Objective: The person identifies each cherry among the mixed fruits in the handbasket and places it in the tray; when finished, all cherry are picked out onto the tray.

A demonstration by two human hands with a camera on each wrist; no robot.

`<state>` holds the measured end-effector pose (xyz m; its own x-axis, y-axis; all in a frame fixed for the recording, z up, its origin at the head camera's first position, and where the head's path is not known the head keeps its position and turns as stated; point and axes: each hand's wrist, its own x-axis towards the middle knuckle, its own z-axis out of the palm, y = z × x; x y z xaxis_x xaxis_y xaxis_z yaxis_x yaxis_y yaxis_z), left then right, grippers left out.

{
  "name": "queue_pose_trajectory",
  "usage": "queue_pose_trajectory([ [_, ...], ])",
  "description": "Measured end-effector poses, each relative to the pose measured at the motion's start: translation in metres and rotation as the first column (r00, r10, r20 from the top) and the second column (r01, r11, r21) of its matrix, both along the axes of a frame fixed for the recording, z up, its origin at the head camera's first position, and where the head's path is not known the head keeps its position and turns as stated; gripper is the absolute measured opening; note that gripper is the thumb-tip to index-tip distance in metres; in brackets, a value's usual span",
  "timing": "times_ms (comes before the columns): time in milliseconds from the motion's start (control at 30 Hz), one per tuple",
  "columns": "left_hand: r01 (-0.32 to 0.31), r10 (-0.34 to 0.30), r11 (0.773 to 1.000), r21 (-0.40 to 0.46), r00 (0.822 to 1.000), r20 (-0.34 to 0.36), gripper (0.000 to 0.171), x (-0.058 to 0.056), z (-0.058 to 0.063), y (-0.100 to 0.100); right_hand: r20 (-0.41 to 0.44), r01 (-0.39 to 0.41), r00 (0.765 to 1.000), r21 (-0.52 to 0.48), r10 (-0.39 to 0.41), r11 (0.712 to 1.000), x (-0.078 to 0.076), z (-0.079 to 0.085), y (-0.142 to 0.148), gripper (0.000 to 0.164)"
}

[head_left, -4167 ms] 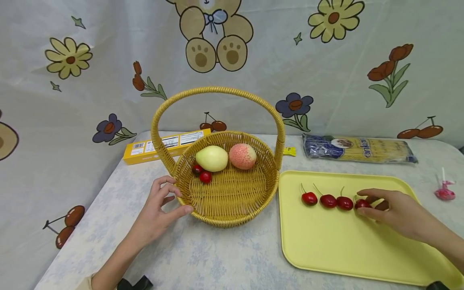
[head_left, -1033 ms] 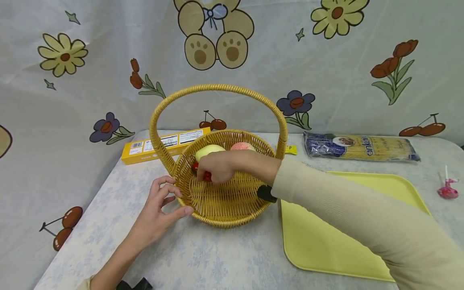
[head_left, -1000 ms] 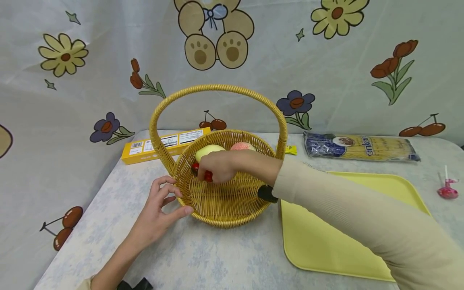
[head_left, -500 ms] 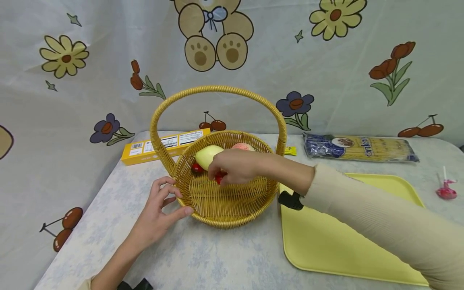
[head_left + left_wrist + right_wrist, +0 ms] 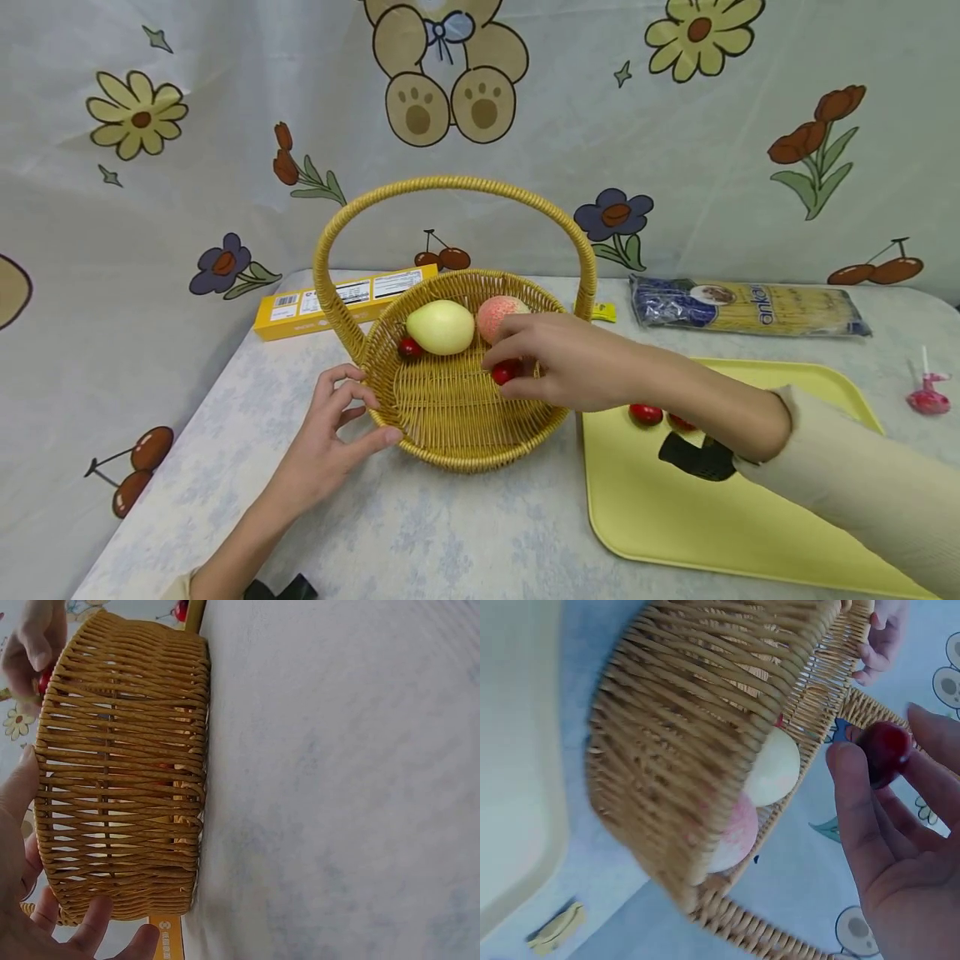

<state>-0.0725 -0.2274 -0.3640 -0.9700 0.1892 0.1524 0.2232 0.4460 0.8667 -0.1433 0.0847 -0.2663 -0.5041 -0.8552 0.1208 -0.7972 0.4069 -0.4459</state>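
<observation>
My right hand pinches a dark red cherry between thumb and fingers. It hangs over the right part of the woven basket, and in the right wrist view the cherry appears above the rim. In the basket lie a pale yellow pear, a pink peach partly hidden by my right hand, and one cherry against the pear. My left hand holds the basket's left rim, thumb at the front and fingers near the handle base. The left wrist view shows that thumb on the rim.
Right of the basket lies a yellow tray; red cherries show on it, partly behind my right forearm. At the back are a yellow box, a small yellow packet and a spaghetti pack. A pink lollipop lies far right.
My right hand, at the tray's cherries 4.2 s ago, was beside the basket's cherries 1 s ago. It has since moved right with one cherry, leaving one by the pear. My left hand stayed put.
</observation>
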Motion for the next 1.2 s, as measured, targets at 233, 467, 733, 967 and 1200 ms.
queue_pose_trajectory([
  [233,0.002,-0.002,1.000,-0.005,1.000,-0.002,0.028,-0.001,-0.001,0.000,0.031,0.060,0.998,-0.081,-0.058,0.995,0.019,-0.006,0.040,0.016],
  [467,0.002,-0.002,1.000,0.003,1.000,-0.003,0.028,-0.001,-0.001,0.000,0.128,0.191,0.975,-0.042,-0.184,0.981,0.035,-0.011,0.080,0.026],
  [733,-0.003,0.003,1.000,0.003,1.000,0.003,0.027,0.000,-0.001,0.000,0.185,0.285,0.941,0.015,-0.283,0.958,0.048,-0.036,0.117,0.023],
  [967,-0.004,0.004,1.000,0.004,1.000,-0.004,0.028,0.000,-0.001,0.000,0.222,0.345,0.904,0.127,-0.366,0.930,0.053,-0.058,0.135,0.028],
  [1200,-0.004,0.004,1.000,0.005,1.000,-0.003,0.028,-0.001,-0.001,0.001,0.169,0.357,0.910,0.149,-0.379,0.922,0.057,-0.074,0.144,0.025],
])
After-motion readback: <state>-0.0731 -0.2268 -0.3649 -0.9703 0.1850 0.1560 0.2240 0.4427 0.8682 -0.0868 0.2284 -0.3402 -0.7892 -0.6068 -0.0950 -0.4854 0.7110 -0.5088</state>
